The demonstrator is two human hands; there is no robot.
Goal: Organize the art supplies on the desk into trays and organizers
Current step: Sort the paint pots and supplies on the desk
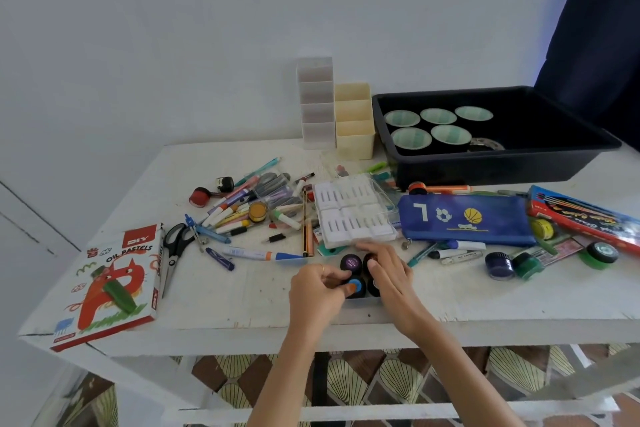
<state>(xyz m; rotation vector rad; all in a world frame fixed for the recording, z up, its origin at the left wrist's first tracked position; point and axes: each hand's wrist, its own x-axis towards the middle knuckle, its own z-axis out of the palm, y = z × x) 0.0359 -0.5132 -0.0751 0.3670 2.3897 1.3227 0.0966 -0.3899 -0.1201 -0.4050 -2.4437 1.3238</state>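
Lower centre of the frame: left hand (320, 288) with fingers curled, thumb tip pressed on the lid of the blue-capped jar (358, 283), forefinger hooked over its far side, pinching it. Just to the right, right hand (389, 276) laid over the neighbouring dark jars, fingers loosely bent; gripping one or only resting there, impossible to tell. Blue-capped jar upright in a small clear tray (362, 303) near the front edge of the white table (242, 305), just in front of the purple-capped jar (350, 262). Upper right: black tray (502, 166) holding five cups. To its left, cream organizer (355, 139) and white organizer (317, 114), upright, side by side. Centre right: blue pencil case (464, 222). Lower left: oil pastels box (114, 284), scissors (175, 250) just beside.
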